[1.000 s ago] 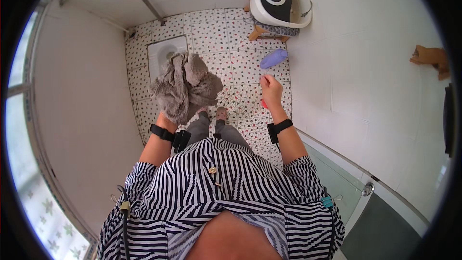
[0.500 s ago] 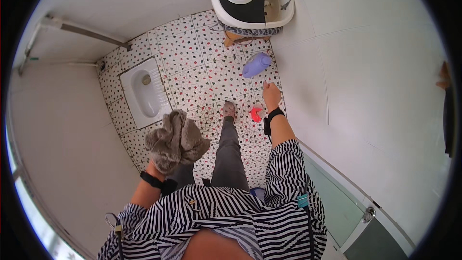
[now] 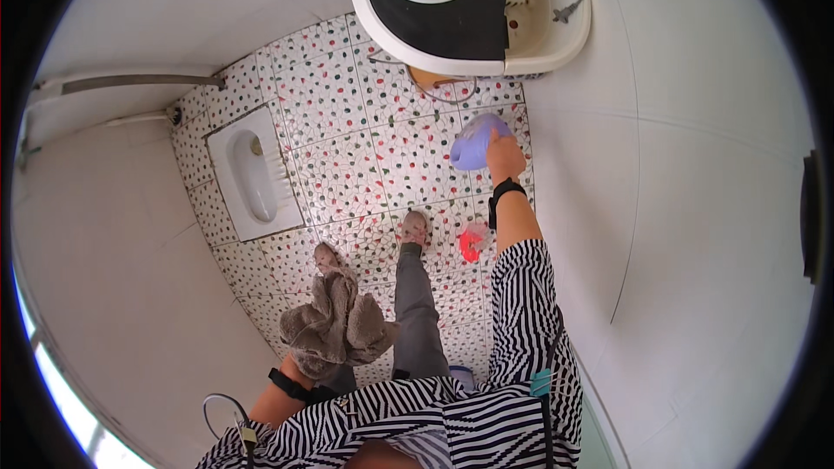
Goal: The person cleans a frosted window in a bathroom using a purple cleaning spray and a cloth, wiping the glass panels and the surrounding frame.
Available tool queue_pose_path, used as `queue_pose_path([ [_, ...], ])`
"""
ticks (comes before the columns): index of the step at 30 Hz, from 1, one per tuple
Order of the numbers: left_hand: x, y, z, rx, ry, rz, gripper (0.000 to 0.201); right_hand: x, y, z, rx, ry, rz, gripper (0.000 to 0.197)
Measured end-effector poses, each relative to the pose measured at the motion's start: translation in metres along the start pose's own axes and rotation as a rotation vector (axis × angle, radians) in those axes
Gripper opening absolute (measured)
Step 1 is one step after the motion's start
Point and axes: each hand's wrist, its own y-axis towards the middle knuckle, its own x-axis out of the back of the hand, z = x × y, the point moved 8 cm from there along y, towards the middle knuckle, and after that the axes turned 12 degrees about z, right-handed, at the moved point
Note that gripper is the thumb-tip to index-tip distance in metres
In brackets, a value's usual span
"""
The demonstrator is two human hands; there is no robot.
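Observation:
My left hand (image 3: 301, 368) grips a fluffy grey-brown cloth (image 3: 334, 330), bunched up in front of my legs; the cloth covers most of the fingers. Out in front and to the right, my right hand (image 3: 506, 158) is closed at the cap end of a purple plastic bottle (image 3: 472, 149). The bottle lies on the speckled tile floor (image 3: 334, 156) close to the right wall, and its far end is partly hidden by the fingers.
A squat toilet (image 3: 256, 175) is set into the floor at left. At the back right stands a black-and-white tub-shaped appliance (image 3: 434, 17) on an orange-brown support. A red-orange plastic piece (image 3: 471, 245) lies near my foot (image 3: 415, 226). A pipe (image 3: 139, 81) runs along the left wall.
My right hand has reached forward and closed on the bottle. The view has moved forward, and the cloth in my left hand now sits lower in it.

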Motion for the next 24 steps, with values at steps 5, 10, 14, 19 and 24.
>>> queue_pose_path([
  [5,-0.014,0.022,-0.006,0.001,0.017,0.03,0.04,-0.005,0.008,-0.002,0.138,-0.025,-0.042,0.045],
  [10,-0.016,0.022,-0.016,-0.019,0.045,0.05,0.04,0.005,-0.016,0.023,0.333,-0.34,-0.214,0.031],
  [14,-0.017,0.006,-0.013,-0.03,0.054,0.056,0.041,-0.008,-0.023,0.013,0.344,-0.19,-0.179,0.04],
  [19,-0.018,0.014,-0.027,-0.173,0.128,0.131,0.041,-0.021,-0.013,-0.009,0.024,-0.135,0.015,0.055],
  [24,-0.014,-0.012,-0.047,-0.269,0.161,0.183,0.041,-0.02,-0.031,0.006,0.179,-0.274,0.081,0.035],
])
